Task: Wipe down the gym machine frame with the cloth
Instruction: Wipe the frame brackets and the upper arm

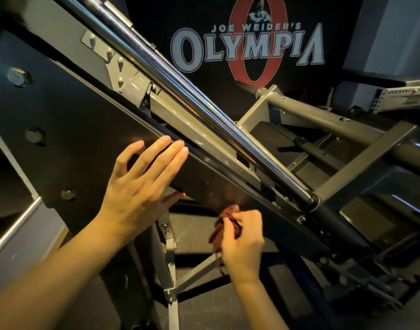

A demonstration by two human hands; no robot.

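A person leans in on a gym machine, wiping its dark frame panel [73, 139], which slants from upper left down to lower right beneath a chrome guide rod [192, 96] running parallel to it. An Olympia banner [247, 48] hangs on the wall behind.

The reddish-brown cloth [224, 219] sits bunched against the panel's lower edge, roughly midway along the slope and just below and to the right of the left hand [142, 184]. The right hand [243, 239] has it: the fingers [249, 219] are curled tight around the wad, and the top of the cloth presses on the metal.

The left hand lies flat on the panel face, its fingers [171, 153] straight and close together with the tips reaching the upper edge. The thumb hooks under the lower edge. It grasps nothing and appears to serve as a brace.

The panel's long axis carries on down and to the right of the cloth, and the right hand is the nearer one to that stretch. A stroke along the slope looks like the natural next pass.
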